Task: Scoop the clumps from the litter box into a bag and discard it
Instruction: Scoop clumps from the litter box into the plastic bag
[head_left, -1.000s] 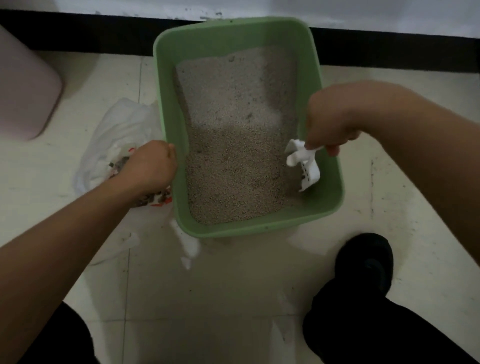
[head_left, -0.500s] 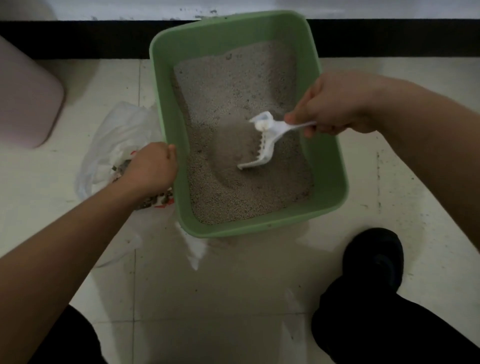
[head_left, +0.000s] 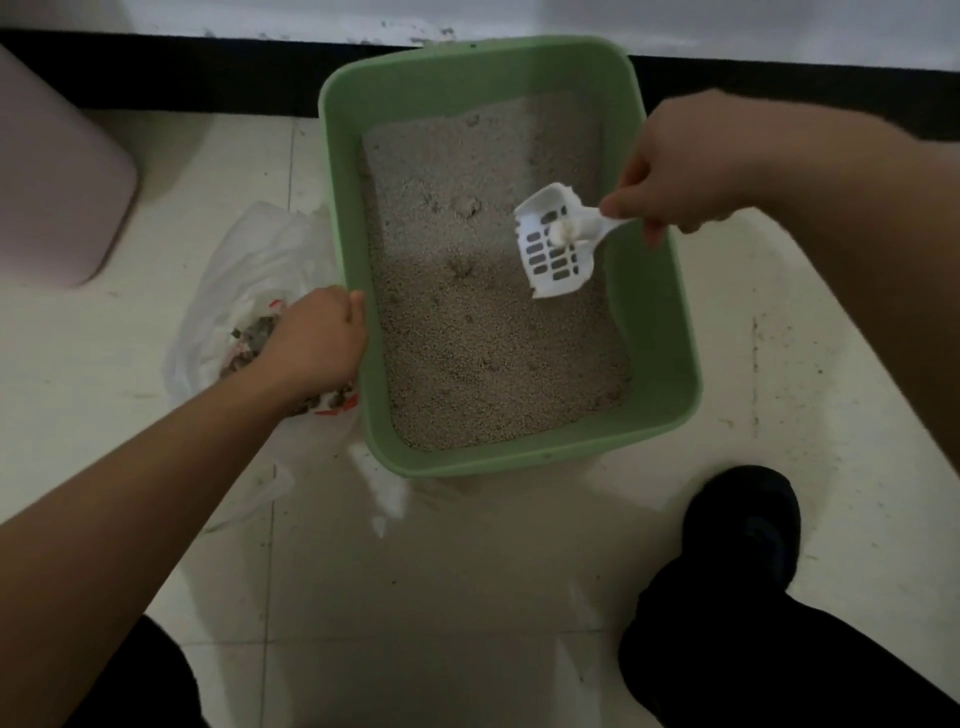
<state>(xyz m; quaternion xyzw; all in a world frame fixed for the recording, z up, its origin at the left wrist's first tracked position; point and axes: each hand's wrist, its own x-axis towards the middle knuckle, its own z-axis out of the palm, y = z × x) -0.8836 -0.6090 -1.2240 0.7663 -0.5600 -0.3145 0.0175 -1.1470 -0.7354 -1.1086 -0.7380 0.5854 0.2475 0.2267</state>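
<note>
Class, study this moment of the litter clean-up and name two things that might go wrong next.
1. The small clump sits loose in the slotted scoop, which the right hand holds over the litter box; it may roll off on the way to the bag.
2. The bag lies slack on the floor, its mouth partly under the left hand, so the tip-out may miss.

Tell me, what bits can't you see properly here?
Head view only:
- Left hand: its back hides the fingers, so whether they hold the bag or the box rim is unclear.
- Bag's contents: partly under that hand, dim and tiny.
- White lump in the scoop: too blurred to tell a clump from plastic.
- Pink bin: cut off by the left edge.
</note>
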